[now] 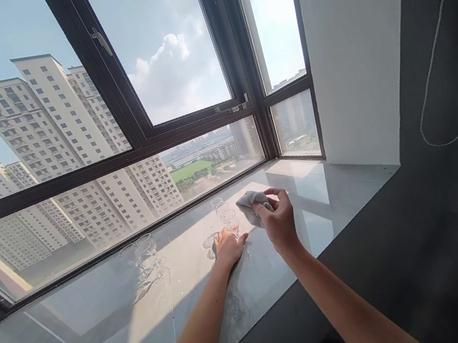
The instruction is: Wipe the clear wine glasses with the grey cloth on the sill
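1. My left hand (227, 247) lies palm down on the pale grey polished stone window sill (323, 191). The fingers are stretched out and a little spread, closed round nothing. The fingertips rest by the foot of a clear stemmed wine glass (228, 217). I judge the hand is laid flat there to steady that foot, though I cannot tell whether it touches it.

2. My right hand (278, 221) is raised just above the sill, just beside the left. Its thumb and fingers are pinched shut on a small crumpled grey cloth (249, 204). The cloth bunches out toward the glass and is nearly touching it. The pinch leaves a loose wad free, which I take to be the reason for the grip.

3. A second clear stemmed glass (217, 203) stands just behind the first, nearer the pane. Both are upright, and their bowls look empty as far as I can tell.

4. A cluster of clear stemmed glasses (146, 253) stands further left in the sun patch, well apart from both hands. I see nothing in them. One low shape may be a glass on its side or only a shadow.

5. The surroundings include a dark metal window frame (133, 117) with a silver handle (101, 41). A white beaded cord (442, 91) hangs in a loop on the dark wall at right.
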Demonstrator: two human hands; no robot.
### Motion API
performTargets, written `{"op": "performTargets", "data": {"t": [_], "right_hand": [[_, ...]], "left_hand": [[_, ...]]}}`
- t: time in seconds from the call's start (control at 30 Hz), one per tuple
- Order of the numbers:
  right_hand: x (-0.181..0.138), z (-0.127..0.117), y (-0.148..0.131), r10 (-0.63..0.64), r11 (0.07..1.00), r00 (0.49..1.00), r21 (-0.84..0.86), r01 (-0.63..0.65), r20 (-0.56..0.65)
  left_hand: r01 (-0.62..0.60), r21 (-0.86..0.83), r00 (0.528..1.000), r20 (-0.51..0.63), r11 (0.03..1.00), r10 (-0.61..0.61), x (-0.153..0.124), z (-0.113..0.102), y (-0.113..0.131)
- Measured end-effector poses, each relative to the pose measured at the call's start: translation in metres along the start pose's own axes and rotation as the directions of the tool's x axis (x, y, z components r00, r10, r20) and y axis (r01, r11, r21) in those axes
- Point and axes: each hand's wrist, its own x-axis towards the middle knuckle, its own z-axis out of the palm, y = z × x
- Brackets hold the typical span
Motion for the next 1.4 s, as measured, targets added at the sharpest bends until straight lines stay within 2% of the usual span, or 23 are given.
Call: {"op": "performTargets", "data": {"t": [0.1, 0.23, 0.33, 0.4, 0.47, 0.53, 0.6, 0.67, 0.73, 0.8, 0.87, 0.93, 1.07, 1.13, 1.17, 1.23, 1.27, 1.3, 1.33, 1.4], "right_hand": [[-0.001, 0.000, -0.001, 0.005, 1.000, 1.000, 0.000, -0.005, 0.002], [-0.001, 0.000, -0.008, 0.006, 1.000, 1.000, 0.004, -0.006, 0.005], [-0.001, -0.001, -0.013, 0.010, 1.000, 1.000, 0.006, -0.010, -0.007], [-0.001, -0.001, -0.012, 0.009, 1.000, 1.000, 0.002, -0.009, -0.007], [-0.003, 0.000, -0.008, 0.005, 1.000, 1.000, 0.002, -0.005, 0.006], [-0.006, 0.001, 0.000, 0.009, 1.000, 1.000, -0.011, -0.008, 0.017], [-0.010, 0.002, 0.007, 0.015, 0.999, 1.000, -0.043, -0.014, 0.024], [-0.016, 0.004, 0.014, 0.027, 0.996, 0.999, -0.087, -0.023, 0.040], [-0.022, 0.006, 0.018, 0.038, 0.991, 0.997, -0.131, -0.029, 0.065], [-0.028, 0.008, 0.022, 0.041, 0.985, 0.995, -0.170, -0.026, 0.089], [-0.033, 0.010, 0.026, 0.027, 0.979, 0.994, -0.206, -0.004, 0.109], [-0.037, 0.010, 0.033, 0.006, 0.972, 0.991, -0.232, 0.025, 0.132], [-0.045, 0.007, 0.052, 0.005, 0.961, 0.984, -0.272, 0.044, 0.180], [-0.050, 0.004, 0.063, 0.004, 0.948, 0.977, -0.312, 0.064, 0.213], [-0.052, 0.002, 0.067, -0.003, 0.939, 0.972, -0.333, 0.083, 0.235], [-0.055, -0.001, 0.075, -0.028, 0.923, 0.964, -0.364, 0.126, 0.264], [-0.055, -0.002, 0.078, -0.045, 0.916, 0.966, -0.376, 0.143, 0.256], [-0.055, -0.004, 0.081, -0.067, 0.909, 0.972, -0.388, 0.152, 0.225], [-0.053, -0.005, 0.083, -0.091, 0.904, 0.981, -0.399, 0.155, 0.174], [-0.046, -0.010, 0.085, -0.133, 0.902, 0.990, -0.409, 0.140, 0.046]], "left_hand": [[-0.006, -0.009, 1.000, -0.014, 1.000, 0.006, -0.003, -0.001, -0.001], [-0.128, -0.071, 0.987, -0.102, 0.989, 0.121, -0.024, -0.012, -0.016], [-0.260, -0.145, 0.943, -0.251, 0.955, 0.218, -0.053, -0.029, -0.046], [-0.302, -0.176, 0.900, -0.376, 0.937, 0.219, -0.075, -0.043, -0.075], [-0.255, -0.182, 0.833, -0.540, 0.950, 0.120, -0.096, -0.059, -0.112], [-0.145, -0.172, 0.711, -0.703, 0.974, -0.018, -0.111, -0.073, -0.151], [-0.024, -0.212, 0.584, -0.796, 0.977, -0.158, -0.120, -0.083, -0.188], [0.080, -0.346, 0.486, -0.805, 0.935, -0.340, -0.122, -0.088, -0.215], [0.134, -0.504, 0.446, -0.738, 0.854, -0.505, -0.118, -0.087, -0.232], [0.141, -0.613, 0.463, -0.653, 0.777, -0.599, -0.111, -0.081, -0.237], [0.117, -0.658, 0.497, -0.610, 0.744, -0.617, -0.104, -0.075, -0.236], [0.084, -0.659, 0.520, -0.611, 0.747, -0.597, -0.100, -0.070, -0.231], [0.072, -0.646, 0.539, -0.616, 0.760, -0.574, -0.099, -0.069, -0.225], [0.111, -0.643, 0.528, -0.608, 0.758, -0.593, -0.101, -0.073, -0.223], [0.136, -0.631, 0.508, -0.617, 0.764, -0.601, -0.103, -0.075, -0.221], [0.143, -0.558, 0.485, -0.680, 0.817, -0.549, -0.109, -0.078, -0.212], [0.110, -0.492, 0.509, -0.718, 0.864, -0.474, -0.113, -0.078, -0.204], [0.045, -0.413, 0.564, -0.741, 0.910, -0.364, -0.116, -0.077, -0.192], [-0.052, -0.327, 0.639, -0.737, 0.944, -0.221, -0.119, -0.074, -0.176], [-0.262, -0.235, 0.806, -0.587, 0.936, 0.078, -0.122, -0.066, -0.137]]}}
